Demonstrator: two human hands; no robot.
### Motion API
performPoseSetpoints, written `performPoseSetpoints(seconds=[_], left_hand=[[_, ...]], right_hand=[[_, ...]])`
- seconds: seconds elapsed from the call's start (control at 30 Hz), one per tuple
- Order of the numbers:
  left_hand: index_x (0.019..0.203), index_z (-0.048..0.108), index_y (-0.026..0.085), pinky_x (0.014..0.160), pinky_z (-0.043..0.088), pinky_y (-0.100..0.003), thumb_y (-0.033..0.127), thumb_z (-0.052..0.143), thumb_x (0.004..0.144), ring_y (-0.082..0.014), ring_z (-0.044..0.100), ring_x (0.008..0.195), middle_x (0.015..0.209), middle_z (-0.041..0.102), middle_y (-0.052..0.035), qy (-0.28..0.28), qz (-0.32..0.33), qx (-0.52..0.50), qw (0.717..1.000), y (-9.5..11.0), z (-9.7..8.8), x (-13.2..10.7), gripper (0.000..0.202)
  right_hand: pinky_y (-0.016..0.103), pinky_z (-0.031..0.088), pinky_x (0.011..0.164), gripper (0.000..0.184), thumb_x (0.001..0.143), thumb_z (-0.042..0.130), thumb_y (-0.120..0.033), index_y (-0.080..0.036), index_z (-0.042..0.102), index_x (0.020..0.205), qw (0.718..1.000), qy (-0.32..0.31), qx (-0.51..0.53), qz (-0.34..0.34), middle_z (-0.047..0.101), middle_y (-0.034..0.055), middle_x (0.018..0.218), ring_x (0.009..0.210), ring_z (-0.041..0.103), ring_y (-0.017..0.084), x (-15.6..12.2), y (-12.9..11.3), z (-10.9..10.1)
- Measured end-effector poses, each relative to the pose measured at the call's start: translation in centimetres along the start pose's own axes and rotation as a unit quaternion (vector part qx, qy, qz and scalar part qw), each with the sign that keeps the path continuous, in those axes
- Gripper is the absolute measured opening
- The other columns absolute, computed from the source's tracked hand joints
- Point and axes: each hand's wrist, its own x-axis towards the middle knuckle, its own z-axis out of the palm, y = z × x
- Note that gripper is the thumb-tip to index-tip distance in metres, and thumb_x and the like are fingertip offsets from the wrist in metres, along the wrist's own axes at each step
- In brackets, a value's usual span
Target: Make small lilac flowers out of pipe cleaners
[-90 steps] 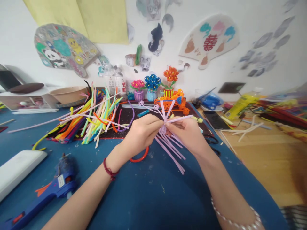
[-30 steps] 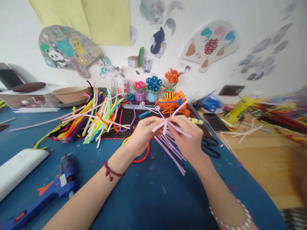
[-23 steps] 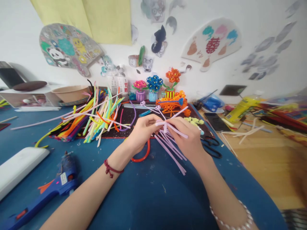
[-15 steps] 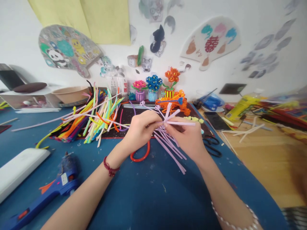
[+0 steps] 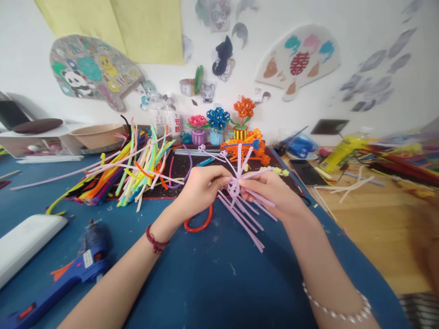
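Observation:
Between my hands is a lilac pipe-cleaner piece (image 5: 234,188), with a looped, woven-looking centre and several straight stems fanning out from it. My left hand (image 5: 210,183) pinches its left side between thumb and fingers. From the right, my right hand (image 5: 270,192) grips it close to the centre, with stems passing by the fingers. Several loose lilac pipe cleaners (image 5: 243,219) lie on the blue table beneath. Left of them, by my left wrist, is a red ring-shaped handle (image 5: 200,224), partly hidden by the hand.
A heap of coloured pipe cleaners (image 5: 137,164) lies left on a dark mat. A blue glue gun (image 5: 85,265) and a white box (image 5: 27,246) are nearer. Potted pipe-cleaner flowers (image 5: 218,123) stand by the wall. At right are a phone (image 5: 303,172) and a yellow bottle (image 5: 343,153).
The lilac piece has tilted so its looped centre now faces me. My right hand's fingers have shifted slightly on it, and the view has moved a little.

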Motion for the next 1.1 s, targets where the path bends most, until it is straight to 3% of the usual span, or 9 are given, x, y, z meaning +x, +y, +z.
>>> performPoseSetpoints(seconds=[0.13,0.2,0.27,0.33,0.47,0.63,0.77,1.1], left_hand=[[0.085,0.065,0.015,0.066,0.044,-0.022,0.013,0.051,0.092,-0.0126,0.060,0.070,0.077,0.068,-0.0043,0.043,0.107,0.114,0.987,0.2,0.3,-0.3,0.017],[0.086,0.066,0.015,0.068,0.045,-0.023,0.014,0.050,0.093,-0.0136,0.061,0.073,0.079,0.069,-0.0051,0.052,0.118,0.131,0.983,0.3,0.3,-0.3,0.017],[0.085,0.066,0.015,0.068,0.044,-0.023,0.017,0.051,0.093,-0.0132,0.061,0.072,0.078,0.069,-0.0042,0.044,0.078,0.107,0.990,0.4,0.2,-0.2,0.017],[0.083,0.066,0.015,0.064,0.044,-0.022,0.023,0.049,0.095,-0.0121,0.059,0.067,0.074,0.068,-0.0025,0.029,-0.006,0.060,0.998,0.3,0.0,0.0,0.022],[0.088,0.068,0.014,0.061,0.042,-0.023,0.036,0.044,0.097,-0.0122,0.056,0.064,0.074,0.066,-0.0023,0.031,-0.145,-0.023,0.989,-0.1,0.0,0.3,0.034],[0.095,0.069,0.015,0.061,0.042,-0.023,0.040,0.058,0.089,-0.0124,0.055,0.068,0.083,0.067,-0.0036,0.037,-0.150,-0.114,0.981,-0.1,0.4,0.4,0.028],[0.085,0.069,0.015,0.060,0.041,-0.023,0.037,0.064,0.085,-0.0118,0.052,0.066,0.076,0.064,-0.0023,0.047,-0.142,-0.142,0.979,0.1,0.9,0.3,0.023],[0.075,0.063,0.017,0.052,0.036,-0.022,0.037,0.072,0.078,-0.0092,0.045,0.055,0.061,0.054,0.0020,0.117,-0.201,-0.239,0.943,-0.4,1.4,0.4,0.022]], right_hand=[[0.020,0.040,0.048,0.023,0.068,0.081,-0.033,-0.014,0.070,0.065,0.997,-0.028,0.061,0.033,0.062,0.0000,0.057,0.051,0.054,0.008,0.1,0.6,-0.3],[0.020,0.040,0.048,0.023,0.069,0.081,-0.034,-0.014,0.069,0.066,0.996,-0.032,0.076,0.031,0.061,-0.0001,0.058,0.052,0.054,0.008,0.1,0.7,-0.2],[0.021,0.042,0.050,0.024,0.070,0.080,-0.035,-0.014,0.069,0.069,0.998,-0.013,0.058,0.015,0.061,0.0002,0.059,0.054,0.055,0.008,0.2,0.6,-0.1],[0.022,0.043,0.051,0.023,0.071,0.079,-0.036,-0.014,0.070,0.072,0.999,0.028,0.018,-0.017,0.062,0.0002,0.061,0.056,0.057,0.010,0.3,0.5,0.2],[0.023,0.044,0.050,0.024,0.073,0.077,-0.036,-0.014,0.069,0.075,0.995,0.065,-0.041,-0.059,0.062,-0.0001,0.060,0.055,0.057,0.011,0.4,0.3,0.6],[0.024,0.045,0.050,0.029,0.073,0.077,-0.042,-0.015,0.069,0.081,0.994,0.032,-0.063,-0.078,0.060,-0.0016,0.058,0.053,0.055,0.011,0.3,0.4,1.0],[0.025,0.045,0.048,0.034,0.071,0.078,-0.047,-0.015,0.068,0.079,0.994,0.030,-0.069,-0.080,0.060,-0.0012,0.059,0.050,0.055,0.011,0.3,0.4,1.4],[0.025,0.046,0.048,0.033,0.079,0.071,-0.044,-0.014,0.070,0.091,0.992,0.058,-0.082,-0.072,0.063,0.0002,0.061,0.050,0.056,0.011,0.5,0.9,0.9]])
